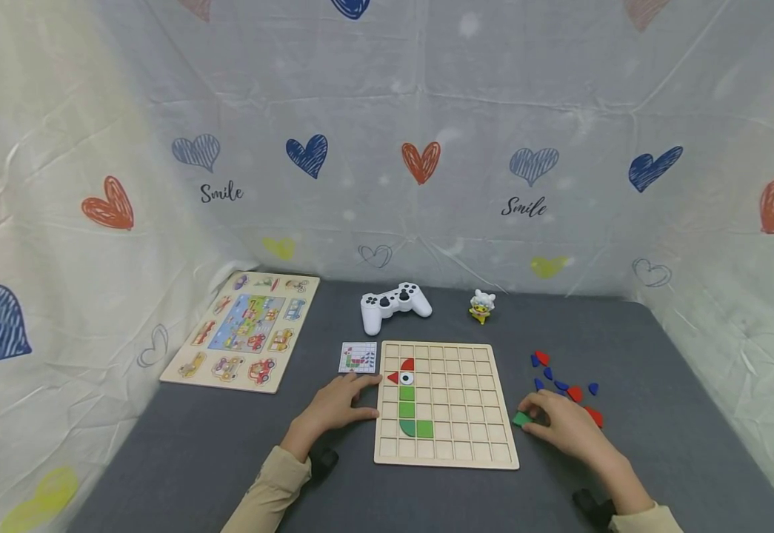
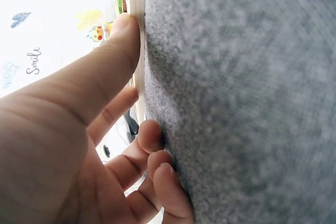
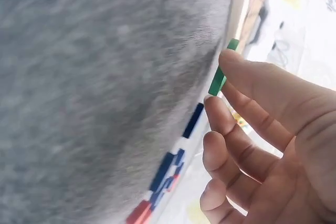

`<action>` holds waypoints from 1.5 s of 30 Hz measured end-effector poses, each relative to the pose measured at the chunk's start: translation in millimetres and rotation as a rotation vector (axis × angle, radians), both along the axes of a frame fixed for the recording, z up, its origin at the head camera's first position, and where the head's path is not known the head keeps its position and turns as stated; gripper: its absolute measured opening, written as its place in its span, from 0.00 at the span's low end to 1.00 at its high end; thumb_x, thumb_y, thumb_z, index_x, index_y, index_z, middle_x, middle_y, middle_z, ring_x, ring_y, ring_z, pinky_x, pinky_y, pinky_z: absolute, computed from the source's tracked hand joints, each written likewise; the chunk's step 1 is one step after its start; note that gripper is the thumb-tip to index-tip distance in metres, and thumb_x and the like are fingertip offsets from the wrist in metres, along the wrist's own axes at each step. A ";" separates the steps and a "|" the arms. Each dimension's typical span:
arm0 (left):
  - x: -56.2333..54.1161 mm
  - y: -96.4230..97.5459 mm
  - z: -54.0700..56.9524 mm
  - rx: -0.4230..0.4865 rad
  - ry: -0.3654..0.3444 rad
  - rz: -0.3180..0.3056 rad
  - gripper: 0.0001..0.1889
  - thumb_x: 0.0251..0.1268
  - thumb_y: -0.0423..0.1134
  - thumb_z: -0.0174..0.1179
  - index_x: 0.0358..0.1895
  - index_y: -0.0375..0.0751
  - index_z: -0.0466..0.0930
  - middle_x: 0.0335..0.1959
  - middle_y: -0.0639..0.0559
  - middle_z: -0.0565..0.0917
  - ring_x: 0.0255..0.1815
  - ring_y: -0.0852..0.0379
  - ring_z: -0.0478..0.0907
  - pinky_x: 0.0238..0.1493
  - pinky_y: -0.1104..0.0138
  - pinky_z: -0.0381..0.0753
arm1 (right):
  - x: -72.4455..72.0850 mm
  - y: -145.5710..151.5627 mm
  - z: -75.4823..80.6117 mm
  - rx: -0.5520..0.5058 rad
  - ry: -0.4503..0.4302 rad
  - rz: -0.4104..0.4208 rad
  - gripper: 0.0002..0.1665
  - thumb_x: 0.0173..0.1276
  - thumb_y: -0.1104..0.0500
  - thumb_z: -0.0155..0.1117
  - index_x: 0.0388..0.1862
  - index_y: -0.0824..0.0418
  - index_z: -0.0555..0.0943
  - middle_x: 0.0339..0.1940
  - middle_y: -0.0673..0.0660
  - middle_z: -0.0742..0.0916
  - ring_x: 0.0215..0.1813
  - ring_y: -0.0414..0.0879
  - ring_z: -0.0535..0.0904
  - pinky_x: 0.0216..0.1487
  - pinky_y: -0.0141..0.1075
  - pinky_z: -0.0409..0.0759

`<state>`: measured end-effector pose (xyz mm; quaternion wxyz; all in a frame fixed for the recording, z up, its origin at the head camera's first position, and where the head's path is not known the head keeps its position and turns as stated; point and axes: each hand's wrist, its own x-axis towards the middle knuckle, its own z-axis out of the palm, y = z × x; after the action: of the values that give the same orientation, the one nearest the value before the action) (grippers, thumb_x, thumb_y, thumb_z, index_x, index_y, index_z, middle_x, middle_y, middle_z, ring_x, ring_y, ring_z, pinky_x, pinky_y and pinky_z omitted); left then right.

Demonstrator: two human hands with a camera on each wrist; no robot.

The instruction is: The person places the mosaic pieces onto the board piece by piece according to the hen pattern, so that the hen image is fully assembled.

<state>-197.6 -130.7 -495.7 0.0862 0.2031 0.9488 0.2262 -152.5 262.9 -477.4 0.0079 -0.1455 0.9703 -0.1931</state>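
A pale wooden grid board (image 1: 461, 409) lies on the dark grey table. Down its left side run green pieces (image 1: 406, 409), a round eye piece (image 1: 406, 378) and two red pieces (image 1: 408, 364). My left hand (image 1: 335, 407) rests at the board's left edge, with thumb and index fingertips against the side. Just off the board's right edge, my right hand (image 1: 563, 423) pinches a green tile (image 3: 224, 69) between thumb and fingers. Behind and partly under that hand are loose red pieces (image 1: 575, 393) and blue pieces (image 1: 593, 389).
A small picture card (image 1: 358, 357) lies by the board's upper left corner. Farther left is a wooden vehicle puzzle (image 1: 287, 300). A white game controller (image 1: 396, 303) and a small figurine (image 1: 482, 306) stand behind the board, before a heart-printed curtain (image 1: 360, 215).
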 end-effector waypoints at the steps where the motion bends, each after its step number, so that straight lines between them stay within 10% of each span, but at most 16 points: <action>1: 0.0 0.0 0.1 -0.001 0.001 0.000 0.34 0.51 0.57 0.65 0.63 0.53 0.70 0.31 0.52 0.70 0.32 0.57 0.65 0.30 0.62 0.64 | -0.3 -1.1 0.7 0.001 0.005 -0.003 0.13 0.51 0.53 0.73 0.35 0.49 0.81 0.27 0.43 0.76 0.27 0.35 0.67 0.27 0.30 0.65; 22: 1.9 -1.9 2.0 0.011 0.000 0.002 0.34 0.51 0.55 0.66 0.64 0.52 0.70 0.30 0.52 0.68 0.31 0.56 0.64 0.30 0.62 0.63 | -1.5 -66.3 4.8 -0.056 0.147 0.223 0.12 0.52 0.55 0.73 0.37 0.50 0.82 0.30 0.43 0.79 0.24 0.31 0.65 0.25 0.27 0.64; 45: 2.0 0.3 2.0 -0.010 0.007 0.000 0.34 0.51 0.58 0.64 0.64 0.54 0.70 0.31 0.53 0.69 0.31 0.57 0.65 0.30 0.63 0.64 | -5.4 -106.4 0.1 -0.059 0.081 0.360 0.11 0.53 0.58 0.72 0.37 0.49 0.85 0.29 0.44 0.78 0.25 0.31 0.66 0.27 0.27 0.66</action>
<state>-195.6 -130.4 -493.7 0.0840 0.2034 0.9502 0.2206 -157.9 156.5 -477.3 -0.0010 -0.3246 0.9221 -0.2108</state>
